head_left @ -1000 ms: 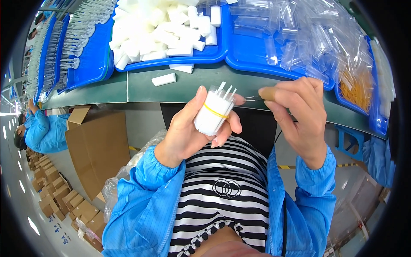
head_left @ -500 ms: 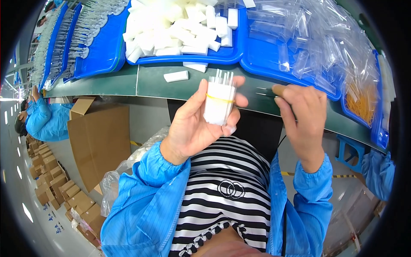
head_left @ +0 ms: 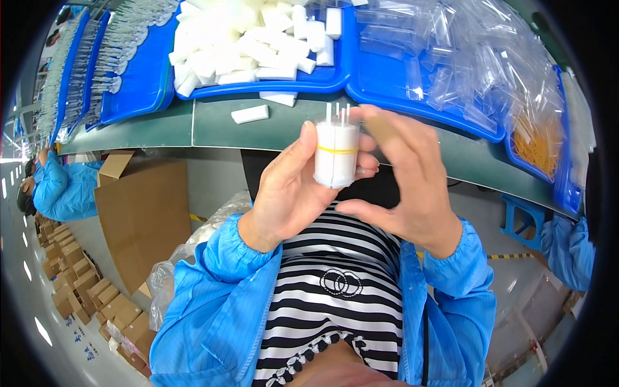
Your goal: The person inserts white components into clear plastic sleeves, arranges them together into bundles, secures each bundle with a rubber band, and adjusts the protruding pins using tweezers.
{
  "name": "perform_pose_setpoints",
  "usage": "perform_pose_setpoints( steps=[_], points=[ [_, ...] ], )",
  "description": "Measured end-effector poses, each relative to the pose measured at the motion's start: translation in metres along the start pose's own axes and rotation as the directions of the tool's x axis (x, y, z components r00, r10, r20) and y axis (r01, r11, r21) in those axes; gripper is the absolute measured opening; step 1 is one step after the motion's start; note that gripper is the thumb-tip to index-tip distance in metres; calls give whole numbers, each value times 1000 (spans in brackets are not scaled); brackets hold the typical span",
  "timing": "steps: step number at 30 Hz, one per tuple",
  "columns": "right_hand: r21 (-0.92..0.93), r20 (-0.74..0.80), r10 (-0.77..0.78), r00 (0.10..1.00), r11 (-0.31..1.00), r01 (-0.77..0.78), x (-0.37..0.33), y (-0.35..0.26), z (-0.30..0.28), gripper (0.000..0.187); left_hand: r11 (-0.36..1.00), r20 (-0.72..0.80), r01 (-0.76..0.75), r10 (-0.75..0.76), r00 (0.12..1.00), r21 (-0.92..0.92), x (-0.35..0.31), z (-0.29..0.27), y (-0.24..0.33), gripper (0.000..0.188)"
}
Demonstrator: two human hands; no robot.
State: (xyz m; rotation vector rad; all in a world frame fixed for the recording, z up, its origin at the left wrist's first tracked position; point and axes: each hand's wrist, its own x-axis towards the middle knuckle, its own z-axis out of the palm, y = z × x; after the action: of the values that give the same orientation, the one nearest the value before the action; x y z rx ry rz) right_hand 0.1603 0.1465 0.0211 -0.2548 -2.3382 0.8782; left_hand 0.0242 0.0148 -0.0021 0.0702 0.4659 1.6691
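Note:
A white foam bundle (head_left: 336, 169) is upright in my left hand (head_left: 282, 205), ringed by a yellow rubber band (head_left: 336, 151). Several thin pale sticks (head_left: 338, 113) poke out of its top, and clear plastic shows around its lower edge. My left thumb presses one side while the fingers curl behind. Close at the bundle's right is my right hand (head_left: 419, 177), thumb and fingers spread wide apart. Its forefinger reaches near the sticks and is slightly blurred; whether it touches them I cannot tell. No object shows in this hand.
Beyond my hands, a blue tray (head_left: 271, 88) holds piled white foam blocks (head_left: 238, 48); one loose block (head_left: 250, 114) lies before it. Clear plastic pieces (head_left: 451, 64) and orange rubber bands (head_left: 536, 151) fill trays rightward. A cardboard box (head_left: 142, 222) stands left, below the green table (head_left: 213, 129).
My right hand has come left from over the table to the bundle, its bent fingers spreading apart. The left hand keeps hold of the bundle, now turned more upright.

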Motion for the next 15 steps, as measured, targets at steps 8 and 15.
perform_pose_setpoints(
  steps=[8,15],
  points=[
    [29,59,-40,997,999,38,3,13,-5,69,952,0,7,-7,1000,305,3,1,-4,60],
    [141,55,-12,998,990,4,-5,15,-13,71,-144,455,-431,285,844,891,-2,-7,20,84]
  ],
)
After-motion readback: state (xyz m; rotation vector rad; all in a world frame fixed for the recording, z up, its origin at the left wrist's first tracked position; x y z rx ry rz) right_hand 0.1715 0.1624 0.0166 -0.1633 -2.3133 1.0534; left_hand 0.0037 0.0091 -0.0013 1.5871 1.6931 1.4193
